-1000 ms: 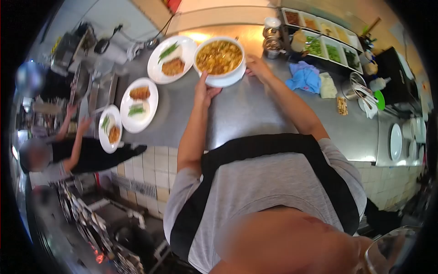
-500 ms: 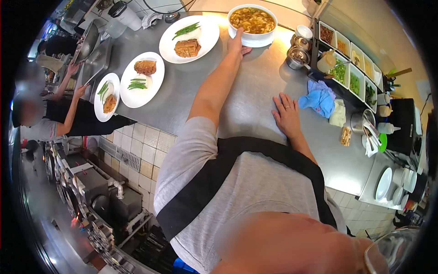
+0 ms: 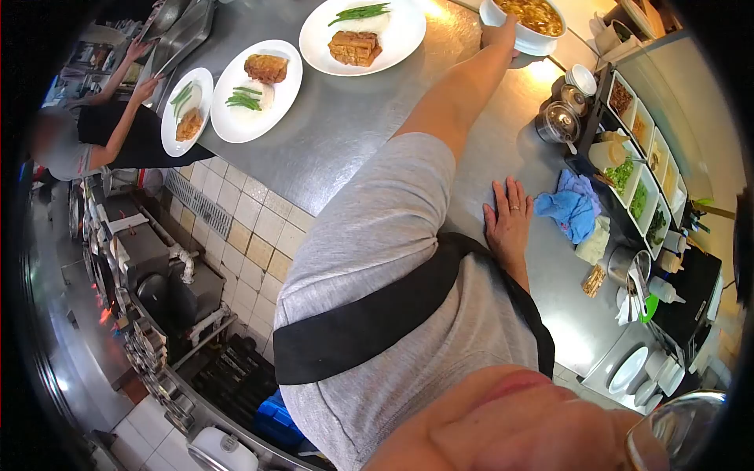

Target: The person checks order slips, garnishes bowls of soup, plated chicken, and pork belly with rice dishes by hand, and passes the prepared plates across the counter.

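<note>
My left hand [image 3: 500, 36] grips the near side of a white bowl [image 3: 514, 23] of brown soup with pale pieces. The bowl sits on a white saucer [image 3: 532, 47] at the counter's far edge, partly cut off by the frame. My left arm is stretched far out. My right hand [image 3: 509, 224] lies palm down on the steel counter, fingers extended, a ring on one. Just right of it are a crumpled blue cloth [image 3: 567, 210] and a pale folded cloth [image 3: 593, 240].
Three white plates [image 3: 314, 59] of meat, green beans and rice line the left. Lidded metal pots [image 3: 558, 123] and a rack of garnish tubs [image 3: 638, 200] stand right. Another person [image 3: 67, 149] handles a metal tray [image 3: 182, 39] at upper left. Stove equipment [image 3: 141, 251] is lower left.
My left hand has pushed the bowl and saucer farther away and to the right, toward the far edge. My body leans farther over; the view has turned. My right hand stays on the counter.
</note>
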`<state>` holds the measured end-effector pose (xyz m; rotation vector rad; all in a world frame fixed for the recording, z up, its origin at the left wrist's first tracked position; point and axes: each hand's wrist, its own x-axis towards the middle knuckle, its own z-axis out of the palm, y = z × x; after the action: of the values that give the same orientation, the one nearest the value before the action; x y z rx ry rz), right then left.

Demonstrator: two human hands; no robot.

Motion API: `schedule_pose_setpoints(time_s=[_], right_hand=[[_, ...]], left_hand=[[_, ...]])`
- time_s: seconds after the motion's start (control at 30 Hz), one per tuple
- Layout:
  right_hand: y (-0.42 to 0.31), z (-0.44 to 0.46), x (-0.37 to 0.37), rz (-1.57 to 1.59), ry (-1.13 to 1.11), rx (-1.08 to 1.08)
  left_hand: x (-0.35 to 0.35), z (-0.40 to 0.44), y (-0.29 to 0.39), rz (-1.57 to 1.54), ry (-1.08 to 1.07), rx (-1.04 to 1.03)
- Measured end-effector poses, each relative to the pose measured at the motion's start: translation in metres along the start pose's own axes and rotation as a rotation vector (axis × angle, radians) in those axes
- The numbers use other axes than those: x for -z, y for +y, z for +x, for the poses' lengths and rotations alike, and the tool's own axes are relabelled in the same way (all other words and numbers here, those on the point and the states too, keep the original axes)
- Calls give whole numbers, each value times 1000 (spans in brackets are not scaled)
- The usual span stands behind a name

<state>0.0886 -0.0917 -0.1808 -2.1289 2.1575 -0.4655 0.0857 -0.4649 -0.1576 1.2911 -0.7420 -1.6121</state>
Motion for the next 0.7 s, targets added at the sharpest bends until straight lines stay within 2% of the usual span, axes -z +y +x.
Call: schedule_pose_setpoints(time_s=[0.17,0.3,0.33,0.4,0.5,0.6,0.67,0.7], right_hand=[[2,0,-1,11,9,10],[0,0,-1,15,25,23],[-4,-1,0,28,43,42],[-2,4,2,45,96,57],[5,25,-13,142,160,71],[-8,81,-23,179,11,167],[-24,130,-46,548,-88,-84],[-21,164,-71,722,-73,-80]], left_hand=[[-9,26,-16,18,-172,72],[30,9,-52,-33,-326,98],[90,-47,-52,53,-442,70],[170,-82,-80,20,-530,-71],[283,-165,-58,-182,-243,3],[379,-189,-34,-311,135,-97],[413,-197,-5,-326,315,-138],[426,-200,8,-341,412,-167]])
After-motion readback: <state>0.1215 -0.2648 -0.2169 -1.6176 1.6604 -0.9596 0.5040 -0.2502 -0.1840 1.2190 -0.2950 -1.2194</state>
